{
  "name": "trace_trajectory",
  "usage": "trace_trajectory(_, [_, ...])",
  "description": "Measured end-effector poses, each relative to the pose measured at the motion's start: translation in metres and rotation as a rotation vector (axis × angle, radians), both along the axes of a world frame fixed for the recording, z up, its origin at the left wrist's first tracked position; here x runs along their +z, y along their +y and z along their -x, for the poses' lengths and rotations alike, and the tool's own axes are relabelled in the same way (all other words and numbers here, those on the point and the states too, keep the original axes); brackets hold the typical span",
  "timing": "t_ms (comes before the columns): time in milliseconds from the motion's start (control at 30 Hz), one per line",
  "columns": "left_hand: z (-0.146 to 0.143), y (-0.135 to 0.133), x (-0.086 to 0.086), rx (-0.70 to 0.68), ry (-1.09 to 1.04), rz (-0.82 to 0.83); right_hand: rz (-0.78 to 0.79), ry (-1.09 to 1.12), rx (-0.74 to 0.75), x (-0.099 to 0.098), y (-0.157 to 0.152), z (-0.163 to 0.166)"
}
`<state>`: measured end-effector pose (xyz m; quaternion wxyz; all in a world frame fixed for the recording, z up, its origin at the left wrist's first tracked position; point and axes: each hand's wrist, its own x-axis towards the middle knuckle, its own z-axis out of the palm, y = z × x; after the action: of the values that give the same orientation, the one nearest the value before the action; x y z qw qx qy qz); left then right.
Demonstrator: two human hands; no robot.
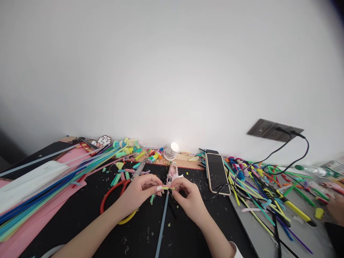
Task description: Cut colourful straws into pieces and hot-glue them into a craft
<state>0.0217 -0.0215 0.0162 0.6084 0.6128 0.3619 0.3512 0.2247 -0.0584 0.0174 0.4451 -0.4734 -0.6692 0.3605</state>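
Note:
Above the black tabletop, my left hand pinches one end of a short yellow and pink pipe cleaner piece. The thumb and forefinger of my right hand close on its other end. Under the fingertips a long pale blue strip runs toward me; I cannot tell if it touches the piece. Scissors with red and yellow handles lie beneath and beside my left forearm. A small pink patterned object sits just beyond my fingers, partly hidden by my right hand.
A paper cup stands by the wall. On the right are a phone, scattered pipe cleaners, yellow-black pliers and cables from a wall socket. Long pipe cleaners lie on pink sheets at left. Another person's hand shows far right.

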Motion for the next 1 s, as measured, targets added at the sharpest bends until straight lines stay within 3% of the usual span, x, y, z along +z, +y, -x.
trace_trajectory(1000, [0.0011, -0.0005, 0.0038, -0.002, 0.077, -0.045, 0.022, -0.019, 0.003, -0.0049, 0.0016, -0.0004])
